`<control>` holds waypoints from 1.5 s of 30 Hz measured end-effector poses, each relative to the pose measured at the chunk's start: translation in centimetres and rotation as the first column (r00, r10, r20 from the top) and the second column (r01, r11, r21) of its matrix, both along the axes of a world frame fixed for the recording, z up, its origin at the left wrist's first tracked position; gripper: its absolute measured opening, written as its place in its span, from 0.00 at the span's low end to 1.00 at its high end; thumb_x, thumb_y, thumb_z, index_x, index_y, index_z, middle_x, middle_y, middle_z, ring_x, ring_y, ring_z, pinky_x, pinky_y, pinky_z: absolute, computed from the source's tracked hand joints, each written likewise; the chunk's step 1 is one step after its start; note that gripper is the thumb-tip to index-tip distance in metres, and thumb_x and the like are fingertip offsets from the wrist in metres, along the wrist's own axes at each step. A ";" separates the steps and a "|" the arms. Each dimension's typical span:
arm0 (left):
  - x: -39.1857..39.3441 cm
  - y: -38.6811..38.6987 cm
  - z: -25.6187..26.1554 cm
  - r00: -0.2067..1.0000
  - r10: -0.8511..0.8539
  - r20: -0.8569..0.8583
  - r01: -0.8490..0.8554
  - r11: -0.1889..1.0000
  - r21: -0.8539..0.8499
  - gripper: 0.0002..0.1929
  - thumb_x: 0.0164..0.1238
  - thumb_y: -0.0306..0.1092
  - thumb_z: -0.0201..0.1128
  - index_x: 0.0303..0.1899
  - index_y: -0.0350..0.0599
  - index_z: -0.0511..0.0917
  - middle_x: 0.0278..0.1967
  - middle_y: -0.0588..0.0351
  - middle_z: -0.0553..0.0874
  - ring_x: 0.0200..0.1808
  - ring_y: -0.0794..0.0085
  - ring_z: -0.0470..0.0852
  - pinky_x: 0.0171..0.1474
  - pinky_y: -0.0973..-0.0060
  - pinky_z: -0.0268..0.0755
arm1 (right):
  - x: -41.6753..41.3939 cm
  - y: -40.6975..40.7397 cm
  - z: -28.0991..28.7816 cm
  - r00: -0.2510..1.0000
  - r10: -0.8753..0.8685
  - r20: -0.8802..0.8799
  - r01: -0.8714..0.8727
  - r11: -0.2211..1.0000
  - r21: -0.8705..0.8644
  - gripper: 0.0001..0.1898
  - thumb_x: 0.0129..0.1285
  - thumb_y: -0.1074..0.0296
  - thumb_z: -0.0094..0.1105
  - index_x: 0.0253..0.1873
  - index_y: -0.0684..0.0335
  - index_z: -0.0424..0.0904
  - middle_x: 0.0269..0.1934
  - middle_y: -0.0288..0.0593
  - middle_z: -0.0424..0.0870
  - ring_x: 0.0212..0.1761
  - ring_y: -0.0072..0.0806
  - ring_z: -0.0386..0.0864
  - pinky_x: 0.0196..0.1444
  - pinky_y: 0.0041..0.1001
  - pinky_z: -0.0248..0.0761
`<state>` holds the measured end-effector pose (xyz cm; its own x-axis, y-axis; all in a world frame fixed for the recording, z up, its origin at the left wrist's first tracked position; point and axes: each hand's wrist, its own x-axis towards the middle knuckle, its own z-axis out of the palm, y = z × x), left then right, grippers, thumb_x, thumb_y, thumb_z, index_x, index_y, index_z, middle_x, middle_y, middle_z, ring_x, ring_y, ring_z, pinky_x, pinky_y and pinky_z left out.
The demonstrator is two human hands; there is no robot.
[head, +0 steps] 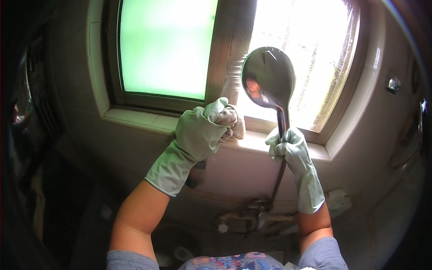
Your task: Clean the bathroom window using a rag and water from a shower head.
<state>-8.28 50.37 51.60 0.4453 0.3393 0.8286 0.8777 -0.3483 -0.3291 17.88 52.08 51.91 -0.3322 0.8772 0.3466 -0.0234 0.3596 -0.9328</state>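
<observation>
Both of my hands wear pale green rubber gloves. My left hand (200, 130) grips a crumpled beige cloth (238, 125) by the middle post of the window, just above the tiled sill. In my right hand (293, 152) is the neck of a round, shiny metal shower head (271, 76), raised in front of the bright window pane. Its smooth face mirrors part of a person. From below the right glove, a thin dark pipe or hose (278, 180) runs down to a wall-mounted tap fitting (258, 206). The cloth and shower head are apart.
A brown-framed window has a frosted green pane (165, 50) on the left. The tiled window sill (141, 118) runs below it. A small round metal fitting (393, 83) is on the right wall. At far left, a dim figure (20, 125) appears, possibly reflected.
</observation>
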 end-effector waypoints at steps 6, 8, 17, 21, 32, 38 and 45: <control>-0.5 -0.8 -0.7 0.997 -0.003 0.073 0.005 1.000 -0.024 0.09 0.55 0.45 0.66 0.34 0.58 0.87 0.28 0.51 0.82 0.27 0.58 0.79 0.29 0.61 0.74 | -2.2 -1.2 3.2 0.992 -0.129 -0.016 0.130 0.989 0.076 0.14 0.42 0.80 0.45 0.36 0.73 0.77 0.20 0.46 0.76 0.16 0.22 0.67 0.20 0.22 0.63; -0.7 -1.2 -0.8 0.997 -0.005 0.076 0.006 1.000 -0.012 0.09 0.55 0.45 0.66 0.34 0.56 0.87 0.28 0.51 0.82 0.26 0.58 0.80 0.30 0.61 0.74 | -2.3 -1.2 3.9 0.994 -0.106 -0.027 0.108 0.991 0.084 0.14 0.43 0.80 0.45 0.36 0.74 0.76 0.20 0.46 0.75 0.17 0.21 0.66 0.21 0.22 0.63; -1.8 -1.1 -1.3 0.995 -0.039 0.094 0.041 0.999 -0.019 0.12 0.55 0.43 0.66 0.39 0.50 0.86 0.27 0.51 0.83 0.26 0.58 0.82 0.31 0.62 0.77 | -1.5 -1.7 4.7 0.998 -0.067 0.008 0.067 0.996 0.054 0.12 0.47 0.79 0.50 0.38 0.73 0.77 0.23 0.43 0.78 0.20 0.21 0.71 0.24 0.21 0.70; -2.0 -0.9 -1.6 0.994 -0.062 0.093 0.064 0.998 -0.020 0.13 0.54 0.43 0.66 0.40 0.51 0.86 0.28 0.51 0.83 0.26 0.59 0.82 0.32 0.62 0.77 | -2.5 -2.9 4.6 0.988 -0.153 0.037 0.148 0.982 0.113 0.15 0.42 0.78 0.48 0.38 0.74 0.76 0.19 0.46 0.74 0.15 0.23 0.66 0.18 0.23 0.64; -1.4 -1.8 -1.4 0.991 -0.081 0.109 0.076 0.996 0.048 0.08 0.54 0.44 0.66 0.30 0.54 0.86 0.26 0.52 0.83 0.24 0.59 0.81 0.30 0.62 0.76 | -2.7 -3.6 6.7 0.970 -0.223 0.098 0.206 0.966 0.157 0.15 0.44 0.77 0.49 0.39 0.76 0.76 0.21 0.45 0.76 0.16 0.22 0.69 0.19 0.20 0.68; -2.0 -1.2 -1.6 0.996 -0.062 0.068 0.058 0.997 0.057 0.07 0.54 0.43 0.66 0.28 0.56 0.86 0.23 0.54 0.82 0.23 0.60 0.80 0.27 0.63 0.75 | -2.9 -2.7 10.8 0.972 -0.213 0.102 0.186 0.955 0.230 0.16 0.43 0.78 0.50 0.40 0.75 0.77 0.22 0.42 0.75 0.17 0.19 0.68 0.19 0.20 0.67; -1.3 -2.5 -0.3 0.996 -0.067 0.060 0.063 0.995 0.077 0.09 0.54 0.41 0.65 0.38 0.61 0.84 0.24 0.56 0.83 0.22 0.60 0.79 0.25 0.63 0.72 | -3.9 -2.6 16.5 0.994 -0.101 0.033 0.088 0.954 0.286 0.14 0.51 0.80 0.47 0.43 0.73 0.76 0.24 0.40 0.75 0.16 0.18 0.65 0.18 0.20 0.62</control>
<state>-9.58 47.88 51.33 0.4110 0.2473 0.8775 0.8736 -0.3818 -0.3016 13.96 49.52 68.41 -0.2745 0.7729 0.5720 0.0650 0.6084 -0.7909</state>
